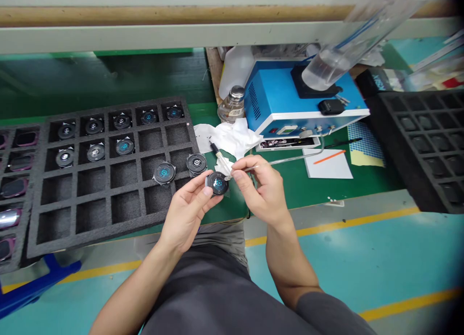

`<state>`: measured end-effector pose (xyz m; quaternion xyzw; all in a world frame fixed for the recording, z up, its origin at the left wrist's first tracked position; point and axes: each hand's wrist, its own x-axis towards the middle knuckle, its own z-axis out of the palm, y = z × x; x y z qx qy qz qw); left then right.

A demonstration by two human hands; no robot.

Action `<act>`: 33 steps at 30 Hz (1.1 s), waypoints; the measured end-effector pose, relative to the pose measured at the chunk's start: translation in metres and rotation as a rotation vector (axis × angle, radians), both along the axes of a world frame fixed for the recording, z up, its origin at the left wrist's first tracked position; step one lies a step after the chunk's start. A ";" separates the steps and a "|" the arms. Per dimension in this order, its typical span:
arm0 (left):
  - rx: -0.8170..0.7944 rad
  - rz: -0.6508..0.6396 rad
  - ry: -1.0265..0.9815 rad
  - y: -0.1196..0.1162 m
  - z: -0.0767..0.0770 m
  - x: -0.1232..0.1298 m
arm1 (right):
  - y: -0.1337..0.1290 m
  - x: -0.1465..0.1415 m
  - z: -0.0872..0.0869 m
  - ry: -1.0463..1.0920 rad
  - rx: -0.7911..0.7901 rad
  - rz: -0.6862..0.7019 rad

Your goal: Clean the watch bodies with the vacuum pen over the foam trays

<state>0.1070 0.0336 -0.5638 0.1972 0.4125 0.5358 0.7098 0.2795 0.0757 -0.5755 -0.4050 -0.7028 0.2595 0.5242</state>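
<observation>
My left hand (pixel 186 209) is closed on the edge of a round black smartwatch case (pixel 218 183), its sensor side with blue-lit rings facing up. Pinched in my right hand (pixel 263 187) is a thin dispensing nozzle on a clear tube (pixel 290 159), which runs back to a blue dispensing machine (pixel 279 95). The nozzle tip is close to the case's right edge; whether it touches, I cannot tell. Two similar watch cases, one with blue rings (pixel 165 172) and one with white rings (pixel 196 164), rest on the dividers of a black foam tray (pixel 90 248).
Several watch cases sit in the tray's back rows. At far left, another foam tray (pixel 14 265) holds purple-edged pieces. White tissue (pixel 237 137), a marker pen (pixel 215 150), a glass bottle (pixel 232 105) and a paper pad with an orange stick (pixel 329 157) lie around. Another foam tray (pixel 409 166) stands right.
</observation>
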 end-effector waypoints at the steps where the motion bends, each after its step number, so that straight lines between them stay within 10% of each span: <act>1: -0.001 0.002 0.000 0.000 0.000 0.000 | 0.000 0.000 0.000 -0.002 -0.001 0.000; 33: -0.005 -0.002 0.014 0.000 0.000 0.001 | 0.000 0.001 0.000 -0.011 -0.015 -0.014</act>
